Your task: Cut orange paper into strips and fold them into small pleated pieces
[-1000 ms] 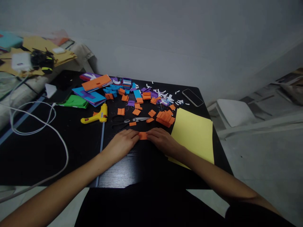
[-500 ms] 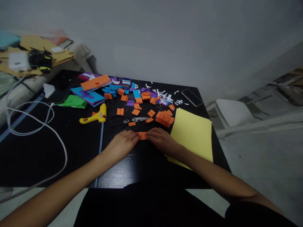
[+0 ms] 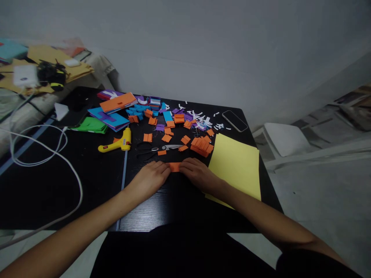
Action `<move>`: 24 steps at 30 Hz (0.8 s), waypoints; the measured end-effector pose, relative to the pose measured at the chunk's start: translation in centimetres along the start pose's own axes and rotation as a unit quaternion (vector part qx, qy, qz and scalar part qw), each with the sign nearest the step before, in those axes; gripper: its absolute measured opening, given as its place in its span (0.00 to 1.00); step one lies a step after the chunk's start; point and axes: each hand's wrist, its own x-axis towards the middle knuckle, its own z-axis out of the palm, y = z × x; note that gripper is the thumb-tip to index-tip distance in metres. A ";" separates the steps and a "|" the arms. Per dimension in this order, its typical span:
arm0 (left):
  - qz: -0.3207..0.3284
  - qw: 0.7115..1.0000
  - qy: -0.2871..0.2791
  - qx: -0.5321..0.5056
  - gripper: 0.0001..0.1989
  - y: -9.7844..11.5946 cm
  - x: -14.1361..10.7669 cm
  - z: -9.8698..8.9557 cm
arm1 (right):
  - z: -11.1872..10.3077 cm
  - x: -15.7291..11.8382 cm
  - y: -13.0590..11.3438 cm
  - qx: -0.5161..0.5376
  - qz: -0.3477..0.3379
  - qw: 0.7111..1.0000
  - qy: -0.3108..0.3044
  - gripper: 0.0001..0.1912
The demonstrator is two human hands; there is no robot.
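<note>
A small orange paper strip lies flat on the black table, stretched between my two hands. My left hand grips its left end, fingers closed together. The right end is under the closed fingers of my right hand. Just beyond the strip lie black-handled scissors and a small orange piece. Several folded orange pieces are heaped beyond my right hand. Yellow sheets lie partly under my right forearm.
A yellow glue gun rests left of the scissors. Farther back are coloured paper stacks, white scraps and a phone. A white cable loops across the left side. A white chair stands right.
</note>
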 end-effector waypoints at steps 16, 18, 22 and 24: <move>-0.011 1.000 -0.004 0.015 0.11 0.5 0.0 -0.1 | 0.7 -0.6 0.2 0.015 -0.007 0.999 0.037 0.09; -0.002 1.000 0.002 0.018 0.12 0.5 0.1 -0.1 | 0.8 -0.9 0.2 0.028 -0.006 0.999 0.046 0.11; 0.016 0.999 -0.008 0.040 0.11 0.6 0.2 -0.3 | 1.2 -1.1 0.2 0.043 0.010 0.998 0.049 0.13; 0.021 0.999 -0.015 0.040 0.10 0.5 0.2 -0.3 | 1.5 -1.2 0.2 0.044 0.016 0.998 0.049 0.13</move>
